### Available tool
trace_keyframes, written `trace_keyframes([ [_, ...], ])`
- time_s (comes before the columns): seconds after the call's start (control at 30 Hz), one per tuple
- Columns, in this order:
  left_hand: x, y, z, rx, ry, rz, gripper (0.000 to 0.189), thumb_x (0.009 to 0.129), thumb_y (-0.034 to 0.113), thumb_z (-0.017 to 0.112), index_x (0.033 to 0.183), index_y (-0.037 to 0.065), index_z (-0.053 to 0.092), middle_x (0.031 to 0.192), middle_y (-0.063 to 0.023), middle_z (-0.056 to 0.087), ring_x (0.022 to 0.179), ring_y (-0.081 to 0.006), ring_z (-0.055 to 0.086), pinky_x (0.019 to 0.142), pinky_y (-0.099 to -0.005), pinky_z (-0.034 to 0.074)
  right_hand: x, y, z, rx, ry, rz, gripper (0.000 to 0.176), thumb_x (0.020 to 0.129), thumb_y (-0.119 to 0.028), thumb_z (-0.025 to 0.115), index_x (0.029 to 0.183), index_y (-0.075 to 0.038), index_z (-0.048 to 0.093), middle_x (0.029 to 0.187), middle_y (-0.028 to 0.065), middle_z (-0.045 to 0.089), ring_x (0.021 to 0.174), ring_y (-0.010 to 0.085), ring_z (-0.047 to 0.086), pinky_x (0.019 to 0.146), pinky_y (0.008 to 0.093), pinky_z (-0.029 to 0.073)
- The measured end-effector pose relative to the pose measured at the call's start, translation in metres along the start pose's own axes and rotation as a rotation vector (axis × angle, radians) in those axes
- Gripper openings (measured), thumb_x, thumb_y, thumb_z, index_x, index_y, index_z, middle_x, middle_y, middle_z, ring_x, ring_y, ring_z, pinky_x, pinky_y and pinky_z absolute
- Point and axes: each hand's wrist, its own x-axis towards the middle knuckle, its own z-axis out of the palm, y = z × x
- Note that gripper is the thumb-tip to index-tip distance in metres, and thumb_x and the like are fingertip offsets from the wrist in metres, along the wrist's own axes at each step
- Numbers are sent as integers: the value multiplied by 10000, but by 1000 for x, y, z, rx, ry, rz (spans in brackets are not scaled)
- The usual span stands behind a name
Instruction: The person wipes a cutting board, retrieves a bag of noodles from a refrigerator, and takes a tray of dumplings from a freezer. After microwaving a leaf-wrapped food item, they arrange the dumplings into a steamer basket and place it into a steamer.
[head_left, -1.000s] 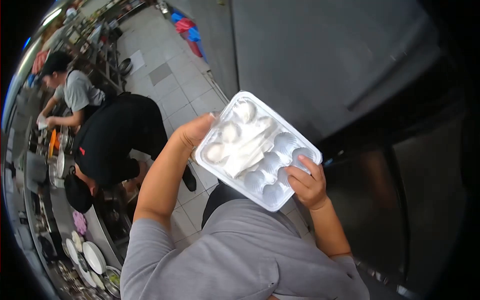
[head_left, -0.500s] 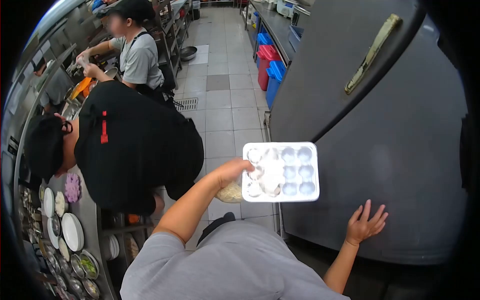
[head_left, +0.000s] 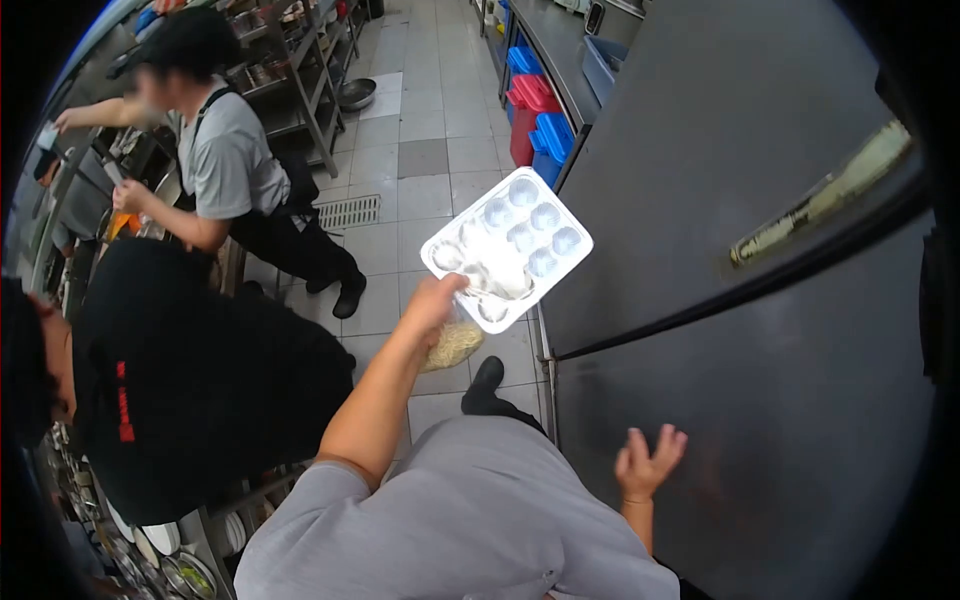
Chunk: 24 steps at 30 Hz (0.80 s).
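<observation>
My left hand (head_left: 432, 303) grips the near corner of a white plastic tray (head_left: 578, 240) with rows of round hollows, thumb on top. Something white and glossy lies over the hollows closest to my thumb. Below the same hand hangs a clear bag of pale yellow, noodle-like food (head_left: 455, 345), partly hidden by my hand and the tray. Low on the right, my right hand (head_left: 648, 465) is raised with its fingers spread, holding nothing. It is nearest to the grey door of a tall cabinet (head_left: 760, 420).
A worn handle (head_left: 825, 195) juts from the cabinet. To my left a person in black (head_left: 200, 370) bends over the counter; beyond stands another in a grey shirt (head_left: 225, 160). Lidded blue and red bins (head_left: 530, 105) line the right. A metal bowl (head_left: 357, 94) sits on the tiled floor.
The tray has swung up and left in view and is now tilted. My right hand has shifted left. The cabinet and its handle appear closer, and the person in black is farther left.
</observation>
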Motion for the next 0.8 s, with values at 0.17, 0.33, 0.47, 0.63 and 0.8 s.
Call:
trace_keyframes([
  [0.17, 43, 73, 8, 39, -2, 13, 373, 916, 160, 646, 1146, -129, 692, 1087, -168, 746, 934, -224, 727, 802, -358, 574, 185, -75, 97, 674, -167, 116, 377, 869, -111, 738, 1241, -54, 711, 1385, 212, 625, 1249, 423, 600, 1067, 476, 477],
  [0.33, 82, 123, 6, 66, 16, 52, 354, 931, 109, 626, 1196, -124, 664, 1108, -151, 738, 969, -219, 728, 895, -355, 576, 322, -106, 240, 1810, -934, 875, 772, 1039, -505, 622, 1592, -32, 366, 1490, 183, 556, 1311, 340, 587, 1091, 487, 478],
  [0.47, 132, 143, -19, -1, 8, 88, 345, 931, 81, 628, 1217, -109, 664, 1140, -141, 731, 994, -214, 721, 905, -365, 574, 425, -167, 279, 1942, -1157, 829, 720, 1065, -506, 590, 1589, -75, 350, 1442, 173, 579, 1304, 304, 604, 986, 485, 557],
  [0.63, 223, 185, -73, 8, 67, 111, 362, 914, 117, 684, 1208, -94, 686, 1134, -136, 742, 1005, -208, 721, 890, -350, 575, 518, -232, 364, 1919, -1111, 841, 673, 1073, -497, 574, 1553, -62, 391, 1413, 135, 598, 1215, 271, 660, 919, 487, 596],
  [0.8, 328, 261, -99, -39, -62, 115, 416, 860, 91, 735, 1241, -65, 675, 1149, -121, 741, 1029, -199, 718, 906, -350, 575, 616, -256, 440, 2061, -1011, 950, 680, 1085, -457, 555, 1584, -51, 336, 1468, 149, 560, 1297, 302, 626, 979, 492, 598],
])
